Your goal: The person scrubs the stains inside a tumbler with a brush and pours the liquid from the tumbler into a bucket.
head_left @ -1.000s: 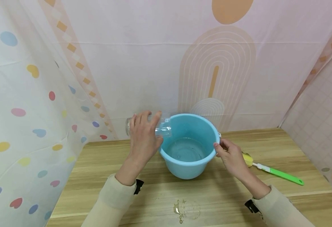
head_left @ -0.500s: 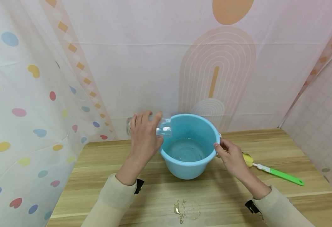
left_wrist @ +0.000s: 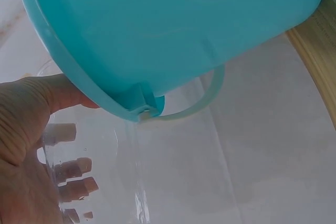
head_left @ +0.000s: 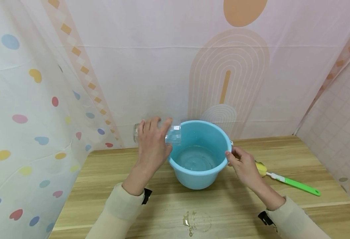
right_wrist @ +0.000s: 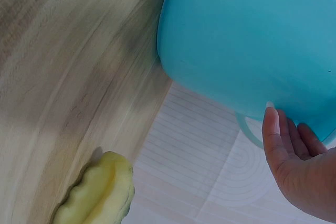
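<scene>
My left hand (head_left: 151,144) grips a clear glass (head_left: 173,133), tipped on its side with its mouth at the left rim of a light blue bucket (head_left: 195,181). Through the glass (left_wrist: 105,145), the curled fingers show in the left wrist view; the thumb's tip is hidden behind the bucket's rim. A shallow layer of water (head_left: 195,159) covers the bucket's floor. At the opposite side, my right hand (head_left: 244,166) holds the bucket's rim, thumb on top and fingers underneath, as the right wrist view also shows against the bucket wall (right_wrist: 247,40).
A bottle brush (head_left: 302,186) with a green handle and yellow sponge head (right_wrist: 100,190) lies right of the bucket. Spilled water (head_left: 187,219) wets the wooden table (head_left: 103,186) near the front. Patterned cloth (head_left: 145,73) hangs behind and at both sides.
</scene>
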`<move>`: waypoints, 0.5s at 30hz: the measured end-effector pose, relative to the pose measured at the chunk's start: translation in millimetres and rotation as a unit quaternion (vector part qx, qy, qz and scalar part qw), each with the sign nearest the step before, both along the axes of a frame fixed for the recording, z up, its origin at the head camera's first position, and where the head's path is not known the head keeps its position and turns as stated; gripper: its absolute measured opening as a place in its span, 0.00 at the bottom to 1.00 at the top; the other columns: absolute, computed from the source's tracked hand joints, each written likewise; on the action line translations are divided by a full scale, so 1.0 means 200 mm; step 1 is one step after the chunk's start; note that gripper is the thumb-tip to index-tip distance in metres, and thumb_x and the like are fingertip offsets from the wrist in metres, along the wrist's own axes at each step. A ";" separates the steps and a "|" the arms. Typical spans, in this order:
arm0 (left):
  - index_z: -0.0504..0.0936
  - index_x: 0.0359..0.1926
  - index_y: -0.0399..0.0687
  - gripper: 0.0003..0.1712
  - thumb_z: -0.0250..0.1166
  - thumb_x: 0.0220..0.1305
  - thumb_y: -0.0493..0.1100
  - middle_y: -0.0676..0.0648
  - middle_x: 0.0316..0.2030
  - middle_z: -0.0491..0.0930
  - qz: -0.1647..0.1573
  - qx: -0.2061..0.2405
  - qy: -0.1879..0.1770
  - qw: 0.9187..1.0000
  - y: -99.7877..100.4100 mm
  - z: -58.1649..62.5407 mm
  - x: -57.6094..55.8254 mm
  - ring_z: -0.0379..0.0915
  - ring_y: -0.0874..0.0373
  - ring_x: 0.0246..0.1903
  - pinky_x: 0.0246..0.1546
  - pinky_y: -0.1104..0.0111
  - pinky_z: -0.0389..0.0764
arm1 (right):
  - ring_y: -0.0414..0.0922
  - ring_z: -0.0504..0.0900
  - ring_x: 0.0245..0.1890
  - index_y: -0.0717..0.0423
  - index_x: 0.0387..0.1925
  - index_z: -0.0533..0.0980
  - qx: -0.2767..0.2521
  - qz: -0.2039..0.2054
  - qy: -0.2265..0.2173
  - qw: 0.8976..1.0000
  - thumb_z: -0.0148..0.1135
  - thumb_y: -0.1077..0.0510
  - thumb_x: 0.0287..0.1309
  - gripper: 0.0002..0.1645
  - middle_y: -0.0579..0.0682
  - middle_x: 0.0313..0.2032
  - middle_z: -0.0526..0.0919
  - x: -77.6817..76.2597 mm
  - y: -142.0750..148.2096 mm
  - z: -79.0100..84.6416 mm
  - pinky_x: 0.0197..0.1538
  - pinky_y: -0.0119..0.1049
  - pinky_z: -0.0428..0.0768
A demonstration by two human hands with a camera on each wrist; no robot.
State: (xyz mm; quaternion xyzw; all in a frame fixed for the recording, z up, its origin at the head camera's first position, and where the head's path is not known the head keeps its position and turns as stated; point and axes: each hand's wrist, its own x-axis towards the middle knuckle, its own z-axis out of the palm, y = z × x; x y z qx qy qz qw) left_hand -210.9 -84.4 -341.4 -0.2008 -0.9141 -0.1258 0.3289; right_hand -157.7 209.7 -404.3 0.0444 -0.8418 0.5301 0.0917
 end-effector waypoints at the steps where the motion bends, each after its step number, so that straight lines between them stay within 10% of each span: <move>1: 0.80 0.62 0.48 0.40 0.75 0.43 0.28 0.32 0.56 0.78 0.000 -0.001 0.000 1.000 0.00 0.00 0.00 0.72 0.34 0.59 0.68 0.37 0.62 | 0.48 0.85 0.43 0.68 0.55 0.80 0.000 0.000 0.000 1.000 0.57 0.54 0.79 0.20 0.63 0.47 0.87 0.00 0.00 0.00 0.45 0.43 0.88; 15: 0.80 0.61 0.49 0.39 0.76 0.43 0.29 0.33 0.55 0.79 0.001 -0.019 0.008 1.000 0.01 0.01 -0.01 0.72 0.36 0.58 0.67 0.37 0.64 | 0.49 0.85 0.45 0.68 0.55 0.80 0.005 -0.001 0.000 1.000 0.57 0.53 0.79 0.21 0.63 0.48 0.86 0.00 0.00 0.00 0.45 0.41 0.87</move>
